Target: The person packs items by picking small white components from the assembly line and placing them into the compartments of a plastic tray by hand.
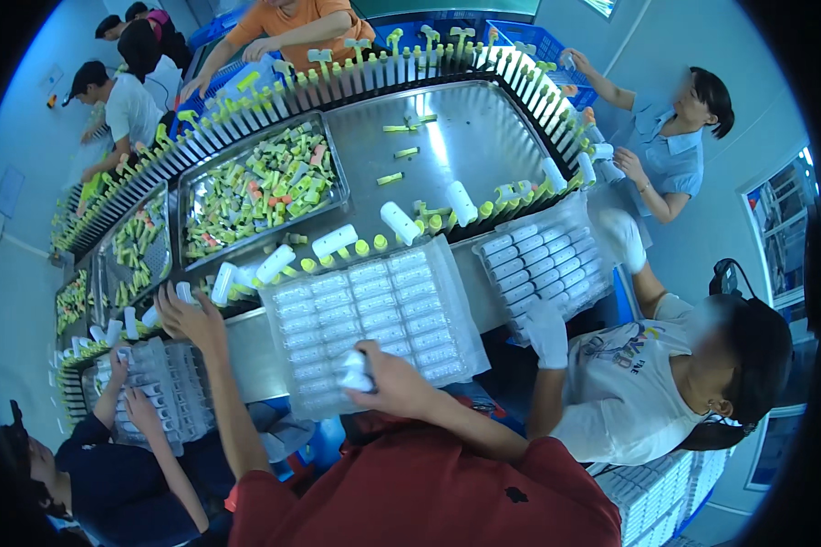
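Observation:
My right hand (397,381) is closed around a white plastic casing (356,372) with a dark part, held over the near edge of a clear blister tray (466,314). Rows of similar white casings lie in this tray's pockets. At the conveyor's near edge, my left hand (192,321) has its fingers bent around another white casing (184,292). Along that edge, more white casings, such as one lying aslant (275,263), sit over yellow-green pegs (362,247). What is under my left palm is hidden.
Beyond the pegs, a metal tray (341,173) holds many yellow-green and orange pieces. Upright black-and-clear holders (374,68) ring the line. At my right, a gloved co-worker handles another blister tray (556,260); a co-worker at my left handles one (169,392). Others work across.

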Available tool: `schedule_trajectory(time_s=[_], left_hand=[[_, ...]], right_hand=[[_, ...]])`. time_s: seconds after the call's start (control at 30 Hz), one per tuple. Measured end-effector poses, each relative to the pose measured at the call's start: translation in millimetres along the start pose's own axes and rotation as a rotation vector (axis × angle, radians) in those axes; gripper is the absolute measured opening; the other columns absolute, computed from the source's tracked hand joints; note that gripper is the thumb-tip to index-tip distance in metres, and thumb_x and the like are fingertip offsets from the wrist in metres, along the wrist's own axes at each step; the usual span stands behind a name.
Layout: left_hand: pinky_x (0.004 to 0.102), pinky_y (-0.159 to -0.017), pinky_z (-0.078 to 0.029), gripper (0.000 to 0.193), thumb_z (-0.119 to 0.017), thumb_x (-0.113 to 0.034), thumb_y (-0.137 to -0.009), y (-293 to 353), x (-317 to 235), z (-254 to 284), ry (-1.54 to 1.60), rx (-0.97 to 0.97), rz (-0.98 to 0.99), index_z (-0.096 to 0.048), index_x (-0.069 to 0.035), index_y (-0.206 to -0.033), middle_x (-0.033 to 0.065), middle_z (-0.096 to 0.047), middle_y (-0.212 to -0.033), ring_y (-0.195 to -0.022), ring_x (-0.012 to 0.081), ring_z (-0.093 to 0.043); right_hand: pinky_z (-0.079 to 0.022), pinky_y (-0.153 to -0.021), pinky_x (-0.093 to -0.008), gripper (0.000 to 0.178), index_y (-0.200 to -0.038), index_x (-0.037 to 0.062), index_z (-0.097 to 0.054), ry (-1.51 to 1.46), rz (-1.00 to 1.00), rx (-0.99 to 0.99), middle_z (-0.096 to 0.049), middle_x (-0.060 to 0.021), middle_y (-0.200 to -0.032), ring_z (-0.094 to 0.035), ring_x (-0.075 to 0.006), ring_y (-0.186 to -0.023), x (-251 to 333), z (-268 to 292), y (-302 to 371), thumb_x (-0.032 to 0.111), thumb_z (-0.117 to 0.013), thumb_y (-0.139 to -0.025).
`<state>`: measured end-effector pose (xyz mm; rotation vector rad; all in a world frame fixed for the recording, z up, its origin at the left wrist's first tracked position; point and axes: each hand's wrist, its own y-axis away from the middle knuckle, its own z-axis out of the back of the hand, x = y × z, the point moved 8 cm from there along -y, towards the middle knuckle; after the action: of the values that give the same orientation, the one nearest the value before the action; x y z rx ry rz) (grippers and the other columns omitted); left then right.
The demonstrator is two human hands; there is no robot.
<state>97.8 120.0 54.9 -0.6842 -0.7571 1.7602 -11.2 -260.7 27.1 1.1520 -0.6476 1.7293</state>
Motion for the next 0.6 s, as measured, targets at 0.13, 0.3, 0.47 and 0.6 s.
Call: schedule_trajectory(time_s=[0.13, 0.3, 0.47, 0.6], left_hand=[[0.0516, -0.124, -0.033, 0.063, -0.056, -0.037, -0.113, 72.3, -119.2, 64.2, 0.938, 0.411, 0.145, -0.044, 0.004, -0.159, 0.0246, -0.049, -0.157, -0.147, 0.0362, -0.047], [0.0296, -0.091, -0.049, 0.056, -0.050, -0.044, -0.117, 187.5, -224.1, 86.7, 1.651, 1.040, 0.716, -0.054, -0.002, -0.153, 0.0077, -0.062, -0.119, -0.105, 0.0159, -0.061], [0.0333, -0.077, -0.059, 0.059, -0.043, -0.047, -0.119, 208.8, -193.1, 63.5, 1.684, 0.914, 1.359, -0.055, 0.003, -0.150, 0.0101, -0.072, -0.108, -0.083, 0.0168, -0.069], [0.0400, -0.081, -0.060, 0.066, -0.037, -0.055, -0.118, 191.2, -141.7, 64.2, 1.806, 0.734, 1.399, -0.048, 0.000, -0.151, 0.0192, -0.074, -0.126, -0.087, 0.0260, -0.072]], right_hand=[[-0.060, -0.081, -0.0510, 0.074, -0.151, 0.0053, -0.043, -0.068, -0.108, -0.262, -0.074, -0.0230, -0.100, -0.076, -0.0453, -0.091, -9.6, 48.1, -0.6, 0.032, -0.083, -0.095], [-0.059, -0.091, -0.0483, 0.082, -0.151, 0.0048, -0.045, 0.235, 0.046, -0.310, -0.068, -0.0250, -0.129, -0.071, -0.0431, -0.114, 22.9, 43.3, -4.8, 0.027, -0.089, -0.084], [-0.059, -0.090, -0.0502, 0.071, -0.146, 0.0021, -0.054, 0.524, 0.064, -0.209, -0.069, -0.0244, -0.127, -0.072, -0.0442, -0.111, 47.9, 17.5, -1.2, 0.027, -0.086, -0.088], [-0.058, -0.078, -0.0527, 0.040, -0.137, 0.0010, -0.060, 0.371, 0.022, -0.598, -0.072, -0.0245, -0.107, -0.072, -0.0474, -0.092, 43.3, 103.8, -7.0, 0.023, -0.069, -0.104]])
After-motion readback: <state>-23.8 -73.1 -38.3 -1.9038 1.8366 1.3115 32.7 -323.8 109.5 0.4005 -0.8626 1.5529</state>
